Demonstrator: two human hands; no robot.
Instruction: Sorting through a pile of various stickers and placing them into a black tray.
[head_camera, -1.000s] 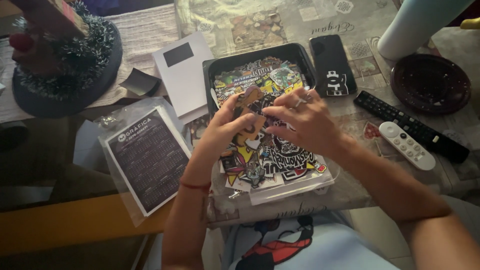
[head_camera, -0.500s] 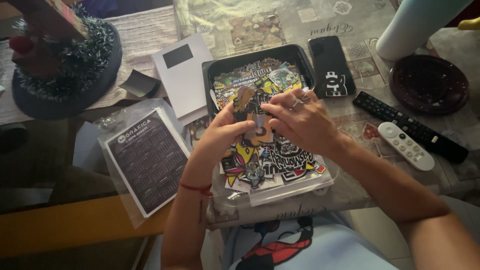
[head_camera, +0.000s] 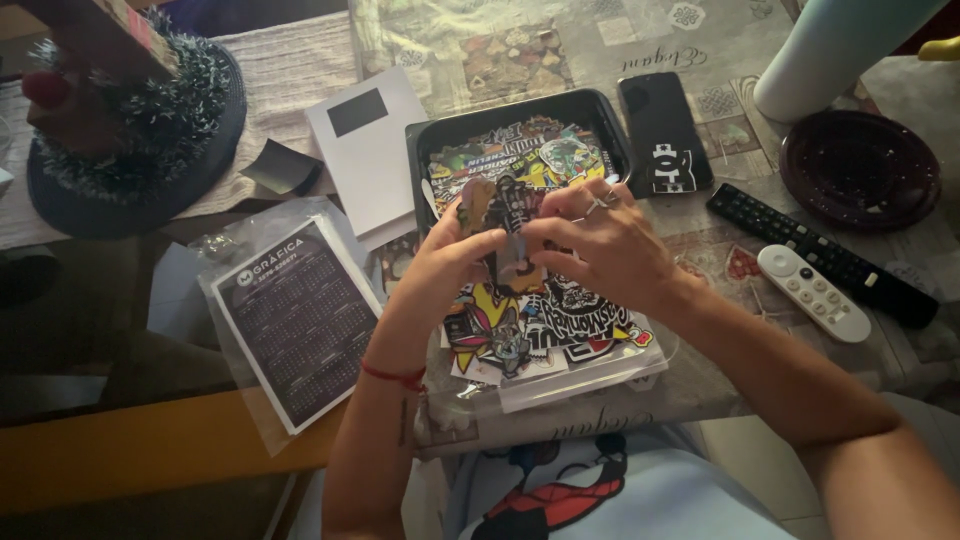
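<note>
My left hand (head_camera: 450, 262) and my right hand (head_camera: 595, 245) meet over a pile of colourful stickers (head_camera: 545, 325) that lies on clear plastic. Together they pinch a small stack of stickers (head_camera: 500, 225), held upright between the fingertips. A ring sits on a finger of my right hand, and a red string circles my left wrist. Behind the hands, a black tray (head_camera: 440, 135) holds more stickers (head_camera: 530, 155).
A black phone (head_camera: 663, 135) lies right of the tray. Two remotes, one black (head_camera: 820, 255) and one white (head_camera: 812, 293), lie at the right near a dark plate (head_camera: 860, 170). A dark calendar card in a clear bag (head_camera: 300, 320), a white envelope (head_camera: 370, 150) and a tinsel-trimmed ornament (head_camera: 130, 130) are at the left.
The small sticker stack has been tilted more upright between my fingers, and both hands have shifted slightly away from me.
</note>
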